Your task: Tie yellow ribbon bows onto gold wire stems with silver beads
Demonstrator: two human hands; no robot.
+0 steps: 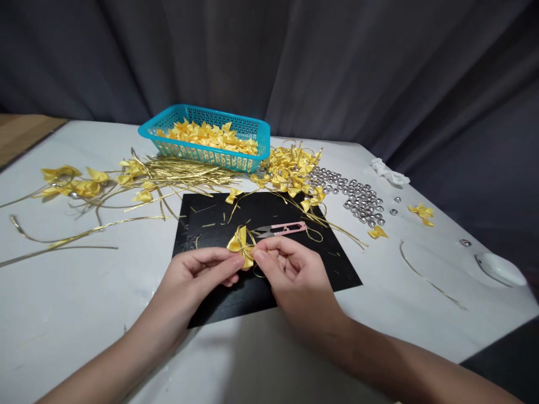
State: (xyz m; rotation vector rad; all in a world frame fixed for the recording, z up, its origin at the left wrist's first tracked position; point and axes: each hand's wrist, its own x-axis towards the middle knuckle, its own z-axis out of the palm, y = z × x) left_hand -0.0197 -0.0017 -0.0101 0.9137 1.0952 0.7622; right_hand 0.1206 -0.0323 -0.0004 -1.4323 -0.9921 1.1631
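Between my hands, above the black mat (pixel 236 303), is a yellow ribbon bow (pixel 238 240) with gold cord (pixel 251 238) looped around its middle. My left hand (pixel 206 269) pinches the bow's lower left side between thumb and fingers. At the bow's right edge, my right hand (pixel 290 266) has its thumb and forefinger closed on the gold cord; the fingertips partly hide the grip. Just beyond my right hand lie pink thread snips (pixel 290 228), blades pointing left. A loose yellow bow (pixel 233 195) rests at the mat's far edge, and bits of cut cord are scattered over the mat.
A blue basket (pixel 202 148) of yellow bows stands at the back. Gold cords (pixel 189 171) lie in front of it. More bows (pixel 292 165) are heaped to its right, beside silver ring-like pieces (pixel 364 202). A white crumpled tissue (pixel 389 173) and a white computer mouse (pixel 501 268) lie rightward.
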